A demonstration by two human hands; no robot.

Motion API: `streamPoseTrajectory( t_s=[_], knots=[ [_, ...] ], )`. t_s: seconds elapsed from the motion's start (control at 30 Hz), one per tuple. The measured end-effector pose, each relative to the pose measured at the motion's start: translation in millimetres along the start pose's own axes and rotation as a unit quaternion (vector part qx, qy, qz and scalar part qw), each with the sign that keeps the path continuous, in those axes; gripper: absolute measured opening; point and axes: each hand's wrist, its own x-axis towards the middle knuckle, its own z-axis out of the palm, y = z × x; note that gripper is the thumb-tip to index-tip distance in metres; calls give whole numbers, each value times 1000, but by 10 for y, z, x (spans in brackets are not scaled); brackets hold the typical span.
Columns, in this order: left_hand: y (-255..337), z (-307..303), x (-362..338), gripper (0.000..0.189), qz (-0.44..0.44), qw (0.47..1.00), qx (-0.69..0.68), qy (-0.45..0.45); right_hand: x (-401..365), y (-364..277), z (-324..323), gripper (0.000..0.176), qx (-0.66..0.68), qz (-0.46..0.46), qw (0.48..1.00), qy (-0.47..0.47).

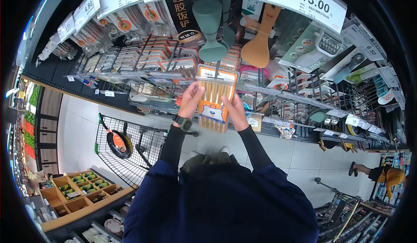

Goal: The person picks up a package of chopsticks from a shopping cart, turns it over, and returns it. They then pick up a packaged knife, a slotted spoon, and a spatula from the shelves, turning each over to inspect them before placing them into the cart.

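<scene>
Left hand [191, 99]: fingers wrapped on the left edge of the clear plastic pack of wooden chopsticks with an orange label [216, 96]; black wristwatch [182, 122] on the wrist
Right hand [234, 110]: grasps the pack's right edge, lower down, thumb over the label
Pack position: upright between both hands, in front of the wire peg rack [143, 62], top edge at a dark peg; cannot tell whether it hangs there
Above pack: green silicone spatula [210, 25], beside it a brown wooden rice scoop [259, 41]
Lower left: black wire shopping cart [130, 156] holding an orange-and-black frying pan [116, 142]
Far right: another person [386, 175] low on the tiled floor
</scene>
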Motion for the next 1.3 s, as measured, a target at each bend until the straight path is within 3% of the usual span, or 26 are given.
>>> streamPoseTrajectory(
  t_s=[0.13, 0.17, 0.2, 0.3, 0.37, 0.43, 0.47, 0.53, 0.57, 0.63, 0.77, 0.83, 0.87, 0.9, 0.97, 1.1, 1.3],
  knots=[
    [-174, -40, 108, 39, 3, 997, 65, 34, 86, 264, -166, 57, -43, -31, 999, -4],
    [-215, -42, 94, 39, 1, 997, 65, 33, 76, 386, -225, 66, -202, -96, 974, 44],
    [-285, -64, 78, 42, 30, 996, 62, 52, 50, 418, -251, 75, -354, -158, 917, 90],
    [-458, -228, -152, 48, 46, 994, 44, 87, -241, 478, -366, 85, -348, -125, 925, 87],
    [-535, -365, -497, 49, 7, 991, 62, 120, -434, 684, -428, 80, -347, -135, 924, 84],
    [-566, -519, -950, 52, 4, 977, 152, 149, -597, 818, -435, 68, -349, -78, 934, 16],
    [-593, -614, -1213, 52, 5, 960, 205, 188, -657, 865, -406, 68, -348, -77, 934, 9],
    [-635, -842, -1776, 51, 26, 903, 343, 258, -755, 1013, -279, 53, -366, -58, 923, -101],
    [-634, -965, -2059, 50, 44, 857, 426, 285, -774, 1089, -178, 53, -362, -53, 924, -112],
    [-688, -1179, -2665, 50, 29, 755, 556, 347, -869, 1199, 94, 43, -357, -78, 903, -227],
    [-1037, -1556, -4026, 58, -133, 625, 634, 436, -929, 1431, 870, 33, -342, -153, 845, -380],
    [-1219, -1601, -4552, 59, -175, 591, 634, 467, -895, 1573, 1328, 32, -339, -196, 806, -443],
    [-1341, -1621, -4775, 55, -186, 591, 638, 458, -867, 1642, 1558, 31, -342, -241, 770, -482],
    [-1701, -1858, -5096, 49, -239, 639, 531, 502, -830, 1797, 1750, 32, -350, -274, 744, -500],
    [-1647, -1820, -5020, 42, -211, 618, 571, 498, -730, 2156, 2006, 35, -406, -334, 666, -530],
    [-1351, -1668, -4843, 34, -177, 637, 556, 503, -784, 2598, 2068, 43, -486, -308, 585, -572],
    [-1295, -1710, -4926, 37, -165, 623, 551, 530, -872, 2576, 2188, 38, -486, -288, 581, -586]
  ],
)
